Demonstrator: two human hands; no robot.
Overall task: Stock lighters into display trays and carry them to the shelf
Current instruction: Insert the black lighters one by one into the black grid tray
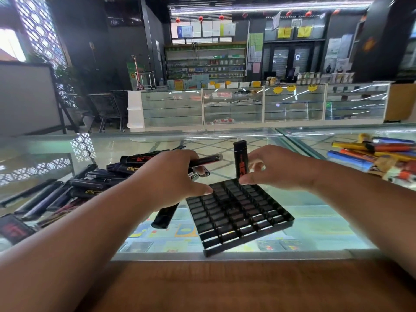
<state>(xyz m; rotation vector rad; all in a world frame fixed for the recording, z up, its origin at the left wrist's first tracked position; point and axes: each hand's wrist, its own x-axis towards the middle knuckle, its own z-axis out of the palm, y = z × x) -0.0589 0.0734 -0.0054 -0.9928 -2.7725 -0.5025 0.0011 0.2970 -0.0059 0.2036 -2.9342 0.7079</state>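
Note:
A black display tray (239, 213) with a grid of empty slots lies on the glass counter in front of me. My right hand (276, 170) pinches a black lighter with red print (240, 161), upright, its lower end at the tray's far edge. My left hand (171, 176) grips several black lighters (204, 159); one sticks out to the right above the tray's far left corner, another (165, 216) pokes out below the palm. A heap of black lighters (90, 181) lies on the glass to the left.
A pile of coloured lighters (378, 156) lies at the right on the glass counter (315, 219). A wooden ledge (225, 287) runs along the near edge. Across the aisle stand glass showcases (247, 104) and stocked wall shelves (206, 61).

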